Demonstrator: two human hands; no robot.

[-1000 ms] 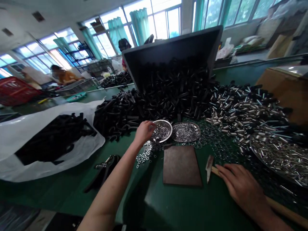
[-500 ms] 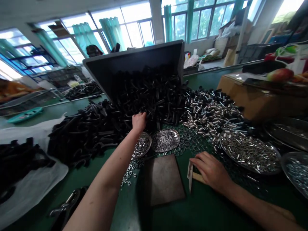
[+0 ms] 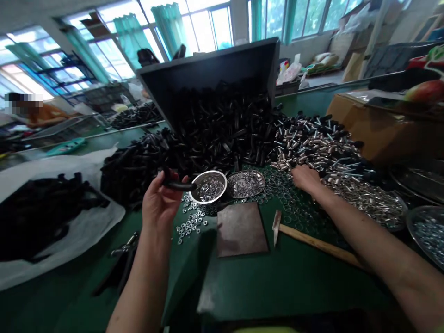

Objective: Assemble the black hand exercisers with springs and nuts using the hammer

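Note:
My left hand (image 3: 163,201) is closed around a curved black plastic handle (image 3: 178,185), raised left of a round metal bowl (image 3: 208,201) of small rings and nuts. My right hand (image 3: 305,179) reaches to the near edge of a pile of silvery springs and black-headed screws (image 3: 315,143). Its fingers are bent together; what they pinch, if anything, is hidden. Below it a hammer (image 3: 319,241) with a wooden handle lies on the green table, its head beside a flat metal plate (image 3: 243,231). An oval tray (image 3: 247,196) of small rings sits behind the plate.
A tipped grey bin (image 3: 208,62) spills black parts across the back. White sheeting (image 3: 114,215) with more black parts lies left. A tray of metal pins (image 3: 371,203), a bowl of small parts (image 3: 426,238) and a cardboard box (image 3: 360,125) stand right. Another person (image 3: 45,113) sits far left.
My left hand has come back from the black pile with a curved handle. My right hand has let go of the hammer and moved up to the springs and screws.

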